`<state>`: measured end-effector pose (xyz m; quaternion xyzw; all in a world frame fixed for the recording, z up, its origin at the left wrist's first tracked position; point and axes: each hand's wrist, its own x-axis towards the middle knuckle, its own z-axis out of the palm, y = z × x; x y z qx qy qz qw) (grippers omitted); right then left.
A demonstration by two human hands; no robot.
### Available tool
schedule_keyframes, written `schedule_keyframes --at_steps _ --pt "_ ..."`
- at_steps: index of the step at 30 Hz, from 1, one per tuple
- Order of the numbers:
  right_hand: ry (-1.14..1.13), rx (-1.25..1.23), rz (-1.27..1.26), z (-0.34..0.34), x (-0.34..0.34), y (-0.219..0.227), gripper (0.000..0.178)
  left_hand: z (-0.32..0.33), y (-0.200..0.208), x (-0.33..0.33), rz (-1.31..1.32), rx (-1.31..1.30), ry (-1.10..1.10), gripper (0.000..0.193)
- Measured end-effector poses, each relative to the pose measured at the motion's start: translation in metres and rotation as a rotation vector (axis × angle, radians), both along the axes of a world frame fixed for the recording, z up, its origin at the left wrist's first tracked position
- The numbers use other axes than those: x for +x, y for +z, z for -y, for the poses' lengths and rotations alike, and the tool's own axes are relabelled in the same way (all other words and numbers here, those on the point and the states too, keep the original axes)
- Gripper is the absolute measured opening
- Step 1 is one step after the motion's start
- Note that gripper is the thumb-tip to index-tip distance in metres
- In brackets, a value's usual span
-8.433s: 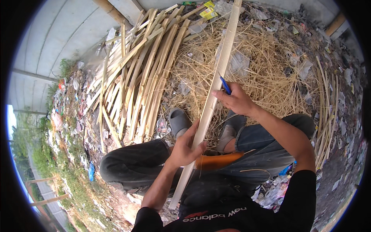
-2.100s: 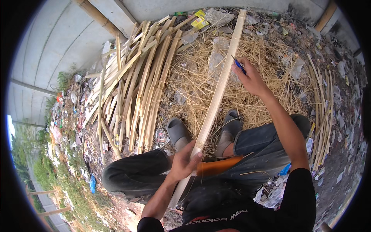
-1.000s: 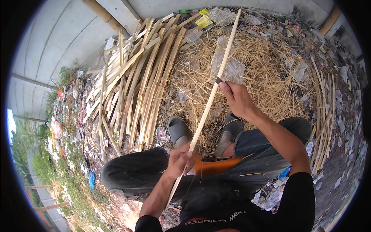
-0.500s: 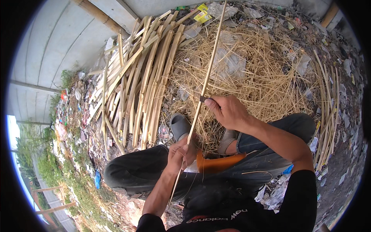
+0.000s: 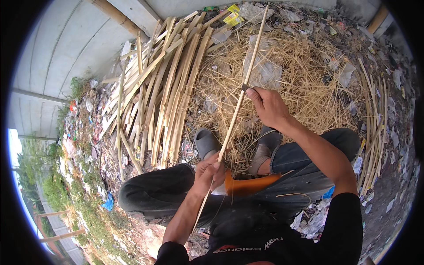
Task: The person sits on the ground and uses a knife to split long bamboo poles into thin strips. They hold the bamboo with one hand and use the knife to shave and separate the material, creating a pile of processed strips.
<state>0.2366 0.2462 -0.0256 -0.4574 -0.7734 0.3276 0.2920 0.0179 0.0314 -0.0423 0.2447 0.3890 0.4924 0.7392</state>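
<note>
A long, thin, pale bamboo strip runs aslant from beside my left forearm up over the straw. My left hand is closed round its lower part, above my lap. Farther up the strip, my right hand is closed on a small dark blade, thumb on top, and the blade lies against the strip. Most of the blade is hidden in my fingers. An orange piece of material lies across my lap, just right of my left hand.
Many split bamboo slats are piled at the left by the pale wall. Straw-like shavings cover the ground ahead. Thin strips lie at the right. My grey shoes stand between my bent knees.
My right hand and the blade have moved away from me along the strip. The strip's far end has swung right, and its tip now shows. My left hand has barely moved.
</note>
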Motion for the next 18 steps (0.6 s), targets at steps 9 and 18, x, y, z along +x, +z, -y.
schedule_keyframes --at_steps 9,18 --pt "0.349 -0.007 0.033 0.088 -0.027 -0.004 0.046 0.000 -0.004 -0.003 0.003 -0.056 0.044 0.051" --pt "0.260 -0.127 -0.032 0.059 -0.020 -0.008 0.049 -0.007 0.005 0.001 -0.004 -0.053 0.033 0.052"
